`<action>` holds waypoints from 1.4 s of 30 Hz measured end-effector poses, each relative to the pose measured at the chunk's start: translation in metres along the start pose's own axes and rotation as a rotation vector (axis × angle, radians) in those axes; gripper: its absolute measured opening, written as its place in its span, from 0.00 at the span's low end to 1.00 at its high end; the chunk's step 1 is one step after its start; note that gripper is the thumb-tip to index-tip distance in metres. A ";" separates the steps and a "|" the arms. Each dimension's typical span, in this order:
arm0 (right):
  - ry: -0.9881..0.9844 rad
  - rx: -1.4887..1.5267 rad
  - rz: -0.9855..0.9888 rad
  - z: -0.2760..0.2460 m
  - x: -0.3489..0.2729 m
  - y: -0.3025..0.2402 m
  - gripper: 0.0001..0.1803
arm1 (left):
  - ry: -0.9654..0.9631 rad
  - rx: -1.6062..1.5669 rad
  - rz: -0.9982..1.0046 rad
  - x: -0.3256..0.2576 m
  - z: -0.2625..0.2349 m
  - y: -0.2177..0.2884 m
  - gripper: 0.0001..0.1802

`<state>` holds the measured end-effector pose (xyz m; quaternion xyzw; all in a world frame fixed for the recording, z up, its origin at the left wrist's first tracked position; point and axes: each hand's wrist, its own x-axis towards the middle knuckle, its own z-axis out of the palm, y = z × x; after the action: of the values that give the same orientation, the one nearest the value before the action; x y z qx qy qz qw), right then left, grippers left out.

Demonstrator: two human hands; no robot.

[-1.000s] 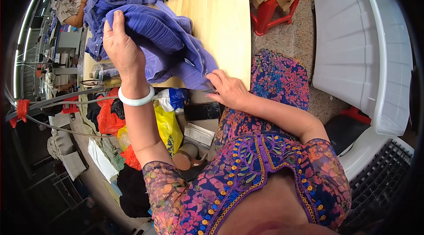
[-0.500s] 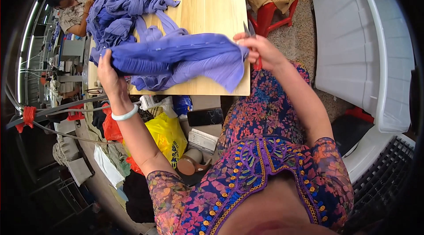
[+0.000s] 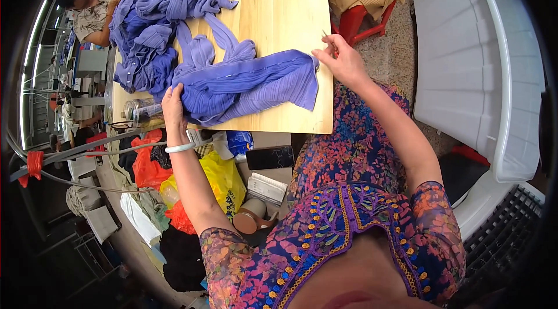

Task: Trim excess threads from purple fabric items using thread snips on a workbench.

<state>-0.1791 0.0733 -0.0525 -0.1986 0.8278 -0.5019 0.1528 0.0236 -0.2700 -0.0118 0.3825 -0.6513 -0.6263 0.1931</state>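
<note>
A purple-blue ribbed garment [image 3: 250, 85] lies stretched across the near end of the wooden table [image 3: 285, 7], with a row of small pale spots along its upper fold. My left hand [image 3: 174, 107], a pale bangle on its wrist, is closed on the garment's left end. At the opposite end, by the table's right edge, my right hand [image 3: 344, 64] is closed around scissors [image 3: 325, 34]. Only a bit of the blades pokes out above the fingers; the handles are hidden. Its thumb and forefinger are at the garment's upper right corner; whether they touch it is unclear.
More purple garments [image 3: 157, 7] are heaped on the table's left, by a clear jar [image 3: 142, 109]. A red stool [image 3: 369, 24] bearing brown cloth and a large white bin [image 3: 465, 71] stand right. Below are bags [image 3: 218, 178] and a dark phone [image 3: 270, 157]. Another person [image 3: 93, 10] sits far left.
The garment has come down onto the table. My left hand has moved right and slightly down, uncovering the jar. The scissors have turned in my right hand, so their red handle no longer shows.
</note>
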 end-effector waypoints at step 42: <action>-0.010 0.028 -0.082 0.001 -0.020 0.009 0.11 | -0.066 1.005 0.878 -0.037 0.120 0.005 0.08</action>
<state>-0.1624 0.0863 -0.0594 -0.2324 0.8111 -0.5184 0.1390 -0.0422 -0.1625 -0.0157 0.1060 -0.9647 -0.1211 0.2085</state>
